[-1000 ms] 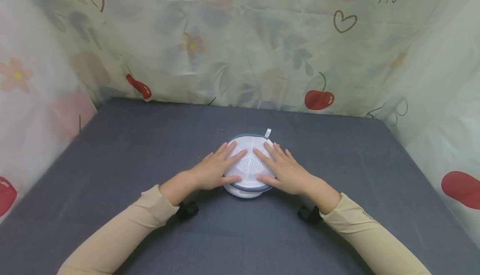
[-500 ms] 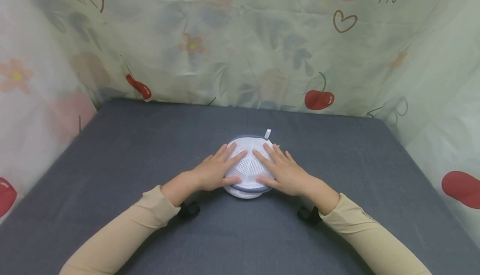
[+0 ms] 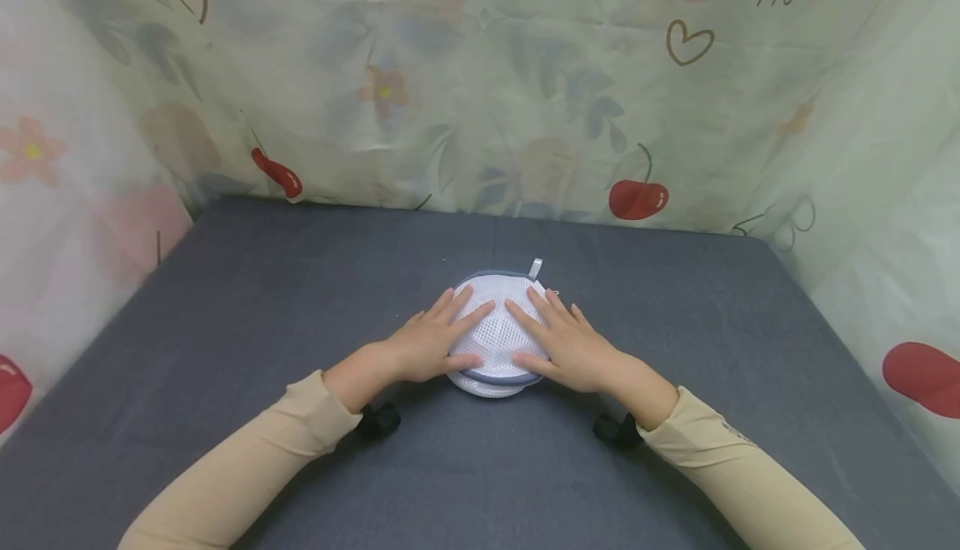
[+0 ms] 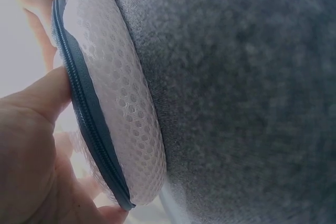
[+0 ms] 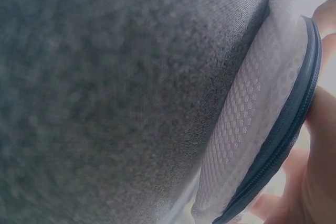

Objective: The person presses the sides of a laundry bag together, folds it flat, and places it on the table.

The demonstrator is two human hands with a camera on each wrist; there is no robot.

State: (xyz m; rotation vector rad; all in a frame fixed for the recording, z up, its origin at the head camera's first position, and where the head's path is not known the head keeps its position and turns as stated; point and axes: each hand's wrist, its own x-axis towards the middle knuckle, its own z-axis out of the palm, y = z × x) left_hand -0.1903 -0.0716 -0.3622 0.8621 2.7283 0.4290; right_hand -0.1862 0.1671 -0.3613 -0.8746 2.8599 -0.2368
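A round white mesh laundry bag with a blue-grey zip round its edge lies on the grey cloth in the middle of the head view. My left hand rests on its left side, fingers spread over the mesh. From the other side my right hand lies on it in the same way, fingers spread. The zip runs above a puffed lower mesh half in the left wrist view. In the right wrist view the mesh side sits against the cloth. A small white loop tag sticks up at the far edge.
The grey cloth-covered table reaches back to a patterned curtain. Similar curtain panels hang along the left and right sides. Black straps circle both wrists below the beige sleeves.
Almost nothing differs. Both hands stay on the laundry bag, and its top edge sits very slightly lower than a second ago.
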